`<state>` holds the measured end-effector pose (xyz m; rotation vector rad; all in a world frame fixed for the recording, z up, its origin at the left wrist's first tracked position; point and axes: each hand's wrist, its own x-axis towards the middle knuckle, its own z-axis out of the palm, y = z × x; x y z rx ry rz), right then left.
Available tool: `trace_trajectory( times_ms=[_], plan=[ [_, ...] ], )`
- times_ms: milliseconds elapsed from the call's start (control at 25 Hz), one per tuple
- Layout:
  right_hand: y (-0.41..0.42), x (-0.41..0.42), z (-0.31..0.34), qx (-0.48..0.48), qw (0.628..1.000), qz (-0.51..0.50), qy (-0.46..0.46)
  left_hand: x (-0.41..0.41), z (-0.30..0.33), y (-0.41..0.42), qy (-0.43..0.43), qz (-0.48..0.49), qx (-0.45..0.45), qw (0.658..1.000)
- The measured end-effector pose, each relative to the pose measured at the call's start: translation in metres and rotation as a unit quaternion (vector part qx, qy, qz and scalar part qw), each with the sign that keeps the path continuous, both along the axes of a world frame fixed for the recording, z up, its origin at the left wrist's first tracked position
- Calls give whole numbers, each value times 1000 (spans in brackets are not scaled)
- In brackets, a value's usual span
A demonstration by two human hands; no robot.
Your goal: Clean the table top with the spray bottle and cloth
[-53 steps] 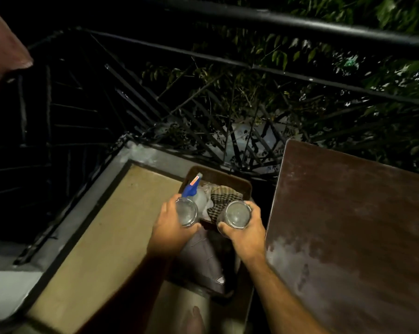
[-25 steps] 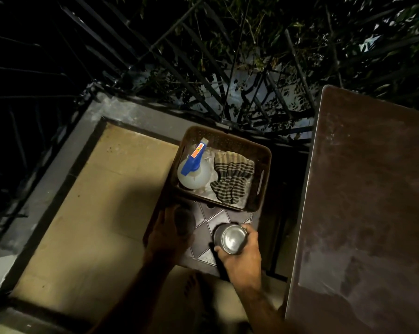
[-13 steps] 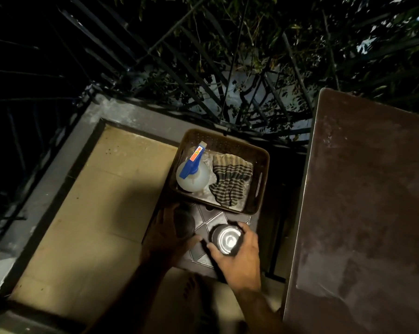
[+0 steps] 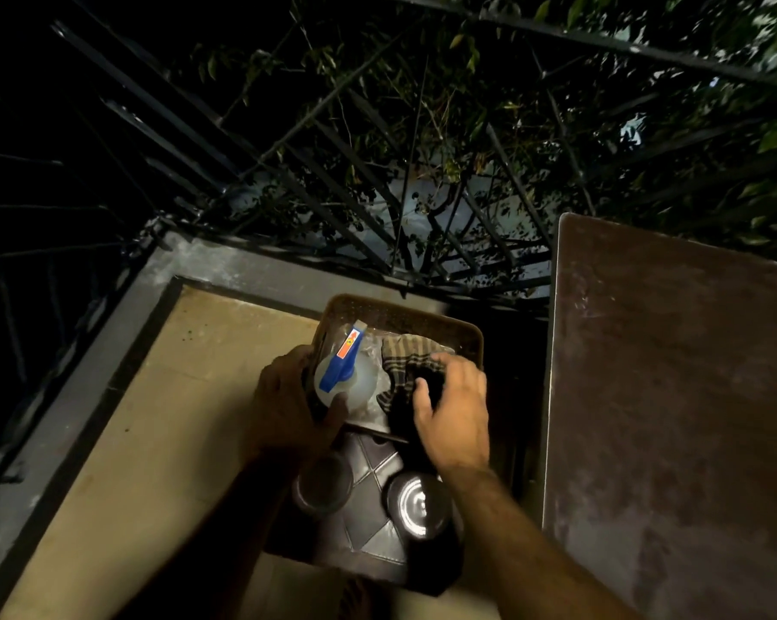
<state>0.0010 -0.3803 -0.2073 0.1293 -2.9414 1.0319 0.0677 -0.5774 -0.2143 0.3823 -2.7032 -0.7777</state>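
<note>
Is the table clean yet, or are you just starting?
Just starting. Two glasses are parked on the stool. The left hand is reaching round the spray bottle and the right hand is on the striped cloth, both in the basket. The table top looks smeary; spraying and wiping remain.

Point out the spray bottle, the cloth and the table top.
spray bottle [image 4: 338,368]: head view, on its blue trigger head.
cloth [image 4: 406,353]: head view, on the striped fold above the right hand.
table top [image 4: 672,396]: head view, on the bare brown surface.
</note>
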Motion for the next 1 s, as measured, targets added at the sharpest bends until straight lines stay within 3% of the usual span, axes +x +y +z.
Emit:
trace_trajectory(
  times_ms=[80, 240, 400, 600, 800, 1000],
  plan=[
    [-9, -17, -11, 3, 996, 34, -79, -15, -7, -3, 16, -24, 17, 999],
    [-27, -38, -37, 79, 968, 96, -218, -34, -29, -9, 3, -55, 143, 988],
    [-41, -45, -54, 175, 942, 109, -263, -37, -33, -3, -46, -34, 241, 969],
    [-45, -44, -68, 185, 927, 102, -310, -48, -32, 9, -58, 5, 291, 955],
    [-38, -49, -69, 56, 954, 45, -292, -47, -33, 24, -19, 68, 373, 925],
    [-11, -50, -20, -141, 947, -9, -289, -43, 4, 33, 61, 43, 349, 934]
  ],
)
